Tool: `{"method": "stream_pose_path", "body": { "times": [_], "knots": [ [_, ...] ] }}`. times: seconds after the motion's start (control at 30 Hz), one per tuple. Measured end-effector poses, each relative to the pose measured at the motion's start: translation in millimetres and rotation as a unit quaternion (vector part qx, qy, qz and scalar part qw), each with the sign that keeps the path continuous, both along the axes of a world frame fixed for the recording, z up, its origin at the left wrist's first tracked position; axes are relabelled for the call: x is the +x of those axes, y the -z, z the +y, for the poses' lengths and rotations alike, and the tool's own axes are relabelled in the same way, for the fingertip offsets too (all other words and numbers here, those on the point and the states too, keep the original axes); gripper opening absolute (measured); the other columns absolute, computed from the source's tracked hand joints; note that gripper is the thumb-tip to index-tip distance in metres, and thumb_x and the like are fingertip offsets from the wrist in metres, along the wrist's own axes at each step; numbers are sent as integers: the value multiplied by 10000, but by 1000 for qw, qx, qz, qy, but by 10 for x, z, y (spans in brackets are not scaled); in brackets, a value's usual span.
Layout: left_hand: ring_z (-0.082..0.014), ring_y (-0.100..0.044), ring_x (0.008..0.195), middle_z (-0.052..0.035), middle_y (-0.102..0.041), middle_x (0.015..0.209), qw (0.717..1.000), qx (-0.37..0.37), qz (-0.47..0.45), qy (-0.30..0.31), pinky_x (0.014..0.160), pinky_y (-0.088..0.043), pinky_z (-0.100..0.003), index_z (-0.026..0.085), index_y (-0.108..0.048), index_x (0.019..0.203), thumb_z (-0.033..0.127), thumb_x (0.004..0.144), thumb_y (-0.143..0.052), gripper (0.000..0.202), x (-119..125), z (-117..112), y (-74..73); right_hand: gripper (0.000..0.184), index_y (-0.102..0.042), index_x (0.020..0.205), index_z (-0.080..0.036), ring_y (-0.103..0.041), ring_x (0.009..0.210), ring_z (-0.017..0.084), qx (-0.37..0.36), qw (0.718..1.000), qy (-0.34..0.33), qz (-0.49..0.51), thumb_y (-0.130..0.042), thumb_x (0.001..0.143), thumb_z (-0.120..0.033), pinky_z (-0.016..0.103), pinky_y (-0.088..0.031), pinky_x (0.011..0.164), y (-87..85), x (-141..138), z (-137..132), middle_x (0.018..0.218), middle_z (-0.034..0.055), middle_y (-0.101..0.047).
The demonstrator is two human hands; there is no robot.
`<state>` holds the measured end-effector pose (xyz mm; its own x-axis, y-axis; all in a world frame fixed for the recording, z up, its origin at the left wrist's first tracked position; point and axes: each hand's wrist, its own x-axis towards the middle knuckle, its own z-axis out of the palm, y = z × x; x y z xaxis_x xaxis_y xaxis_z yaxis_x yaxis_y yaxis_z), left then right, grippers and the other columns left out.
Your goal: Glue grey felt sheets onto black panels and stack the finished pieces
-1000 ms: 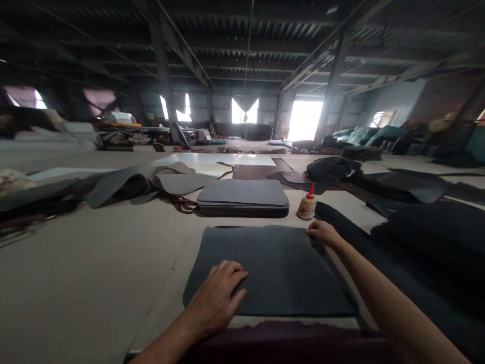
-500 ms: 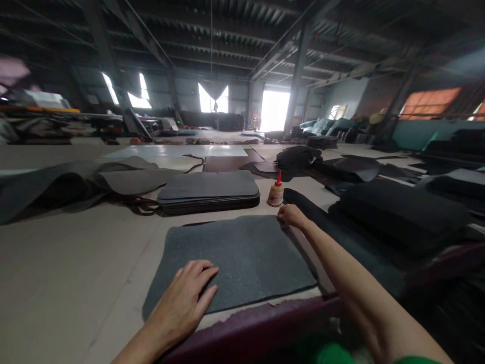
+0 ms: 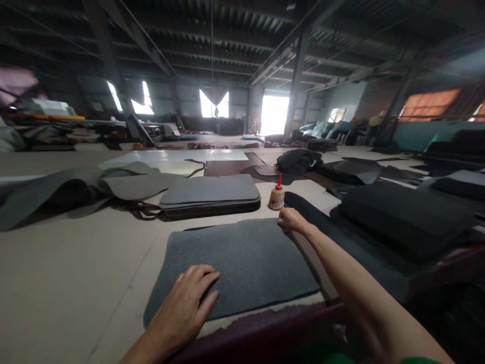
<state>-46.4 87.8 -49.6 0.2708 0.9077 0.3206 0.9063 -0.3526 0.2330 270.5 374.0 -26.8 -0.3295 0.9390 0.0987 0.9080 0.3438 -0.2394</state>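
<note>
A dark grey felt-like mat (image 3: 242,263) lies flat on the big work table in front of me. My left hand (image 3: 185,306) rests flat on its near left corner, fingers stretched out. My right hand (image 3: 291,221) reaches to the mat's far right corner with fingers curled down at the edge; whether they pinch the mat I cannot tell. A small glue bottle with a red nozzle (image 3: 277,196) stands just beyond my right hand.
A stack of grey mats (image 3: 210,196) sits behind the flat one. Loose grey sheets (image 3: 76,187) lie to the left, black material piles (image 3: 397,212) to the right. A dark maroon edge (image 3: 265,328) runs along the table's near side.
The view swung right and then settled. Both hands stay on the same corners of the mat; the right hand shifted slightly at the far corner.
</note>
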Motion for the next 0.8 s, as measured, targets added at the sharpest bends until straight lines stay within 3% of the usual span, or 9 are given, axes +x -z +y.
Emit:
{"method": "stream_pose_path", "body": {
  "times": [0.17,0.4,0.57,0.8],
  "knots": [
    [-243,-539,1168,-75,-578,1262,1000,1,4,4,988,-469,-447,282,-584,1268,359,1002,-461,304,-6,10,14,243,-652,1013,-111,-638,839,164,8,996,15,88,-495,992,-296,325,-516,777,-27,175,73,915,47,-676],
    [-239,-533,1181,-72,-575,1271,1000,4,7,7,989,-473,-426,287,-575,1284,381,1003,-468,314,-39,34,68,164,-677,901,-134,-615,778,146,-80,990,-59,97,-718,844,-282,298,-508,733,77,211,143,851,17,-668],
    [-242,-539,1177,-74,-575,1270,1000,11,6,4,988,-476,-437,284,-583,1278,378,1003,-464,314,-42,24,56,183,-649,892,-119,-572,622,106,-125,987,-30,92,-674,900,-300,248,-491,597,129,144,194,737,-14,-619],
    [-237,-560,1146,-80,-592,1243,1000,24,3,13,968,-495,-419,271,-600,1263,367,995,-484,308,-45,20,42,172,-653,872,-124,-610,694,129,-102,993,-29,47,-669,910,-291,297,-530,699,18,76,183,765,-10,-639]
  ]
}}
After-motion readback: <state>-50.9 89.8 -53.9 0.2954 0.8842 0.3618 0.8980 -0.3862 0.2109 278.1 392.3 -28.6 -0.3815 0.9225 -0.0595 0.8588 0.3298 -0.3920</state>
